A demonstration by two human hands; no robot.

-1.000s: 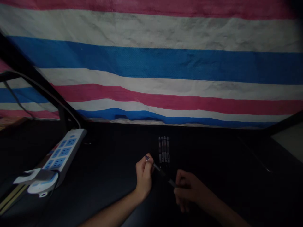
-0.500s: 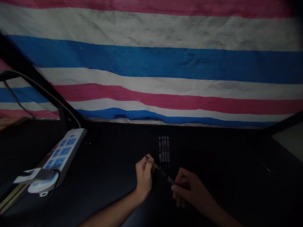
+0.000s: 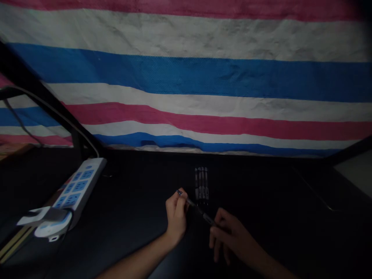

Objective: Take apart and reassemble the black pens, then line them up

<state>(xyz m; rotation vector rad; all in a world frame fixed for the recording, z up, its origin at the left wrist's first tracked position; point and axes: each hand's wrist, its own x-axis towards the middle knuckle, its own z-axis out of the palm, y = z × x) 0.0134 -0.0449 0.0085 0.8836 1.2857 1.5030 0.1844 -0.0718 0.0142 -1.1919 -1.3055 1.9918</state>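
Observation:
A dark pen with a clear barrel (image 3: 190,202) slants between my two hands above the black table (image 3: 139,186). My left hand (image 3: 176,213) pinches its upper left end, which pokes out past the fingertips. My right hand (image 3: 229,232) grips the pen's cap (image 3: 208,219) at the lower right between thumb and forefinger, other fingers loosely spread. A thin dark stretch shows between barrel and cap; whether they still touch is hard to tell in the dim light. Beyond the hands, several similar pens (image 3: 202,184) lie side by side in a row.
A white power strip (image 3: 84,186) with a plug and cable lies at the left. Behind the table hangs a striped sheet (image 3: 203,77). Dark frame bars (image 3: 52,93) slope down at the left, and a dark flat base (image 3: 334,190) sits at the right.
The cap in my right hand has drawn slightly away from the barrel, and a thin dark section now shows between them. My right hand's lower fingers have spread. My left hand has shifted slightly left.

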